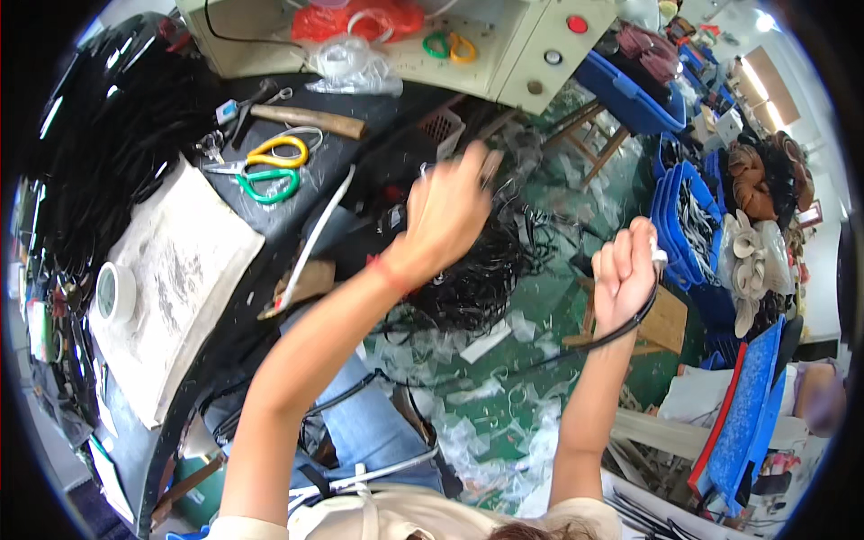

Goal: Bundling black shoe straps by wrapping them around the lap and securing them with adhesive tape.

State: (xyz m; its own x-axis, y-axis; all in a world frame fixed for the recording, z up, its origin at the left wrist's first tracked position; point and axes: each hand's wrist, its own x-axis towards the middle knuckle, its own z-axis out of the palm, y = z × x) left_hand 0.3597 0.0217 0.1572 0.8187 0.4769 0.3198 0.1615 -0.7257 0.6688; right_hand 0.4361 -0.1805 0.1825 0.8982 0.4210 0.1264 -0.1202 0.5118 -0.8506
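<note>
My left hand (447, 211) is raised over the gap beside the black bench, fingers curled in and blurred by motion. A dark sliver shows at its fingertips, too smeared to name. To its right, my right hand (624, 274) is closed in a fist, with a small white piece (660, 257) sticking out at its side. From that fist a thin black strip (576, 349) runs across the wrist and down toward my lap. More black and white strips (409, 459) lie over my jeans (360, 423). A pile of black strips (477, 288) is below my left hand.
Scissors with yellow and green handles (274, 166), a wooden-handled tool (306, 120), a white tape roll (115, 292) and a light board (175, 288) are on the bench. A cream machine (531, 54) stands ahead. Plastic scraps (495, 441) litter the floor; blue crates (688, 225) stand right.
</note>
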